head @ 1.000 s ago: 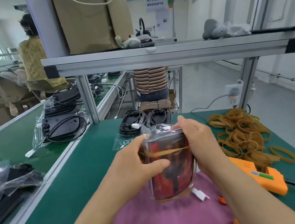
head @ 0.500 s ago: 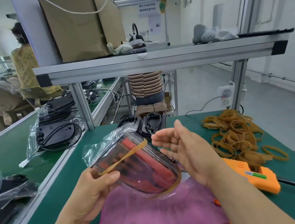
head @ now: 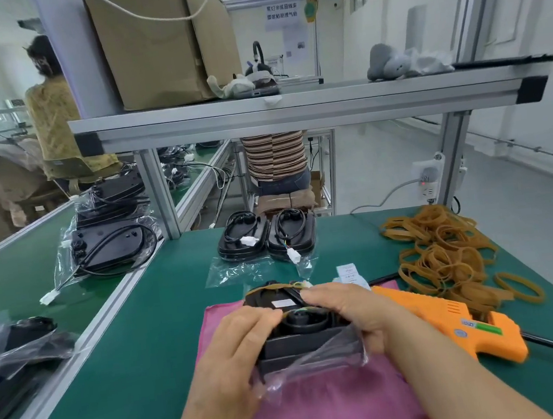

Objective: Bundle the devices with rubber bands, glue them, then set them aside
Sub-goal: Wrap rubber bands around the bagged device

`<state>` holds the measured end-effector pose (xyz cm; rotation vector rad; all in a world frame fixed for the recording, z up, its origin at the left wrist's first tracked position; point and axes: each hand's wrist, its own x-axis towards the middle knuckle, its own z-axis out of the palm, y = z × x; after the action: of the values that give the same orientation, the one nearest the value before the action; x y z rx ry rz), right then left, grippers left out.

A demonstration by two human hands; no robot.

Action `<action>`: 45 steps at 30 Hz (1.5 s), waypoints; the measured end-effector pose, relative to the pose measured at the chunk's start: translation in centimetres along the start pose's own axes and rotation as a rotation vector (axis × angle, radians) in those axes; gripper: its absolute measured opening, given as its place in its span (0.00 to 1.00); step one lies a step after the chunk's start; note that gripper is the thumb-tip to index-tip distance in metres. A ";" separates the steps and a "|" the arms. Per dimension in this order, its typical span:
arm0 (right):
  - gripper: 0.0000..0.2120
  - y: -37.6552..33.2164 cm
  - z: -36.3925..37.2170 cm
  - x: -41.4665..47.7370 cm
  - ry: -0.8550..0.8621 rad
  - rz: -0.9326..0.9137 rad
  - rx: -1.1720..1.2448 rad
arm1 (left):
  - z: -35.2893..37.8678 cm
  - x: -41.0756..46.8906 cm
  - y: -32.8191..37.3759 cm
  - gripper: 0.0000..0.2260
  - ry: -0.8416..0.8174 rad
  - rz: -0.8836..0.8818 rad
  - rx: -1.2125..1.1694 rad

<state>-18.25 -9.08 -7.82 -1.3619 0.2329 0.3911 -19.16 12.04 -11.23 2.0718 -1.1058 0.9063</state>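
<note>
The black device is gripped from both sides. The left hand is curled round its left flank with the thumb laid on top, and the right hand is wrapped over its right flank with the fingers stretched across the upper face. The device is held low over a pink cloth, straight ahead of the body, with its long axis running away from the person. A clear plastic bag is bunched round the near end, and a rubber band can be seen across the far end. An orange glue gun lies on the green bench just beside the right wrist, with its body slanting towards the near right. Gluing is judged to come next, so the gun would be reached most easily by the right hand, with the device steadied by the left. A heap of rubber bands lies farther off to the right, and two more devices lie side by side at the far edge.
</note>
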 end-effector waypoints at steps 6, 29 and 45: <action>0.15 2.0 0.3 0.4 -0.111 0.078 0.275 | -0.2 -0.1 0.6 0.29 -0.006 -0.250 -0.108; 0.23 2.6 -0.4 0.5 -0.379 -0.103 0.549 | -4.8 4.8 4.9 0.09 -0.176 -0.476 -0.236; 0.19 2.7 -0.7 1.1 -0.262 -0.176 0.364 | -3.5 3.0 4.8 0.10 -0.159 -0.518 -0.087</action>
<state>-18.26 -9.16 -10.83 -0.9534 -0.0342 0.3558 -23.00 11.16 -5.88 2.2293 -0.6143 0.4381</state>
